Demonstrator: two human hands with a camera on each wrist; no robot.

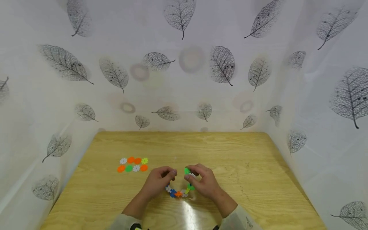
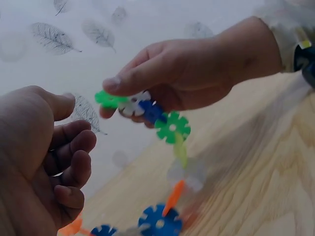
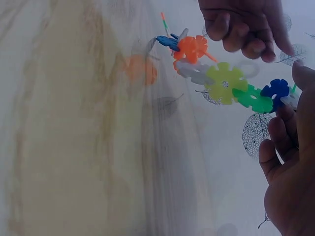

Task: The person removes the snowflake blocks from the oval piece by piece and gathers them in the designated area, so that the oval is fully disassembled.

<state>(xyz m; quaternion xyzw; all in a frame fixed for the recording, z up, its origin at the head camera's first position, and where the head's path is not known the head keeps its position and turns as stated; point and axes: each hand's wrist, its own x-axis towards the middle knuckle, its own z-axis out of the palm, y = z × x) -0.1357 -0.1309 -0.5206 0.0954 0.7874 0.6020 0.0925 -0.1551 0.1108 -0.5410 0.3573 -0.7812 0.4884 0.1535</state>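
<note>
A curved chain of notched plastic snowflake discs (image 1: 178, 194) in green, white, blue, yellow and orange hangs low between the hands. My right hand (image 1: 205, 182) pinches its upper end, with the thumb on a green disc (image 2: 109, 100) next to a white one (image 2: 134, 104). Opposite it is my left hand (image 1: 161, 180), its fingers loosely bent and nothing seen between thumb and fingertips. In the left wrist view the chain's far part, with a blue disc (image 2: 160, 222), passes beyond the left hand and is partly hidden by it.
Two short rows of loose discs lie on the wooden table (image 1: 230, 153) left of the hands, among them a green disc (image 1: 128, 168) and a yellow disc (image 1: 145, 161). A white leaf-patterned curtain (image 1: 189, 89) encloses the table's back and sides.
</note>
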